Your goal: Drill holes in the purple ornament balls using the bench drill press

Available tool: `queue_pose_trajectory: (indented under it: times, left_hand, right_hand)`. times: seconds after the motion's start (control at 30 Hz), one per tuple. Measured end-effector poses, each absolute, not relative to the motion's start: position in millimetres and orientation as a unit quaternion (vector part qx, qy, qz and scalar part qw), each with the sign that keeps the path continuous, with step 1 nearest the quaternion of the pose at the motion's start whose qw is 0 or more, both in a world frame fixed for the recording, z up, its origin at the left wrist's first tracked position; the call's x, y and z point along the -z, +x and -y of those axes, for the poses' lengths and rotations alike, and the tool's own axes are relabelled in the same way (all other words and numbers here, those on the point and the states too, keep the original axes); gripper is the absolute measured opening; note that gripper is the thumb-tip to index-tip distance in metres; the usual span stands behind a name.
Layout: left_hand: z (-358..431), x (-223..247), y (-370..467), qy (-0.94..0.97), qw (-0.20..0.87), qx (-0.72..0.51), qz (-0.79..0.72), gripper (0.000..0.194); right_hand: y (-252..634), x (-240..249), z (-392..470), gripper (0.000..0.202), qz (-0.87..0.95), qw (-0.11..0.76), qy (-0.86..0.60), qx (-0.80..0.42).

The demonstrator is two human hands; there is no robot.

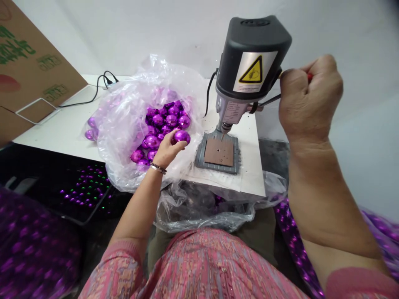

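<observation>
My left hand (171, 148) pinches a shiny purple disco-ball ornament (182, 137) between thumb and fingers. It is at the right side of a clear plastic bag (116, 153), which lies open with several more purple balls (158, 120) inside. At the right, my right hand (310, 97) is wrapped around the lever of a small bench drill press (254, 58); a bit of red shows between the fingers. Below the drill's chuck (225, 128), a square brown plate (219, 152) with a small hole lies on the grey base (230, 170).
The white table (199, 176) carries the drill and bag. A cardboard box (37, 70) stands at the left, near a black cable (90, 101). Another plastic bag (202, 207) hangs below the front edge. Bags of purple balls (34, 245) lie low on both sides.
</observation>
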State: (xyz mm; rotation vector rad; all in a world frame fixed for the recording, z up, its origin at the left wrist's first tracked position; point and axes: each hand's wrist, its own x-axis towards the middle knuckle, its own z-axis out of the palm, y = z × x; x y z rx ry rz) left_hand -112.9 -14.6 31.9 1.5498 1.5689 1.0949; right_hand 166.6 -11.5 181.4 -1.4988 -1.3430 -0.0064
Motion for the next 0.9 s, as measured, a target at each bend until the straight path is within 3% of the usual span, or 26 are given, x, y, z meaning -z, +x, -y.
queue_pose_trajectory:
  times: [0.13,0.27,0.47,0.73,0.9]
  left_hand:
    - [25,-33,-76,0.463,0.618,-0.451,-0.448,0.062]
    - [26,-21,-49,0.378,0.716,-0.430,-0.400,0.050]
    - [16,-12,-38,0.403,0.690,-0.415,-0.435,0.049]
    - [-5,-10,-18,0.500,0.576,-0.352,-0.543,0.034]
    - [-8,-13,-12,0.551,0.521,-0.318,-0.569,0.039]
  right_hand:
    - [165,-189,8,0.031,0.557,0.506,-0.658,0.010]
    - [168,-202,-6,0.033,0.556,0.472,-0.684,0.004]
    - [171,-214,-20,0.037,0.556,0.457,-0.693,-0.014]
    - [169,-215,-22,0.040,0.553,0.464,-0.692,-0.028]
    - [168,-215,-20,0.039,0.553,0.462,-0.692,-0.035]
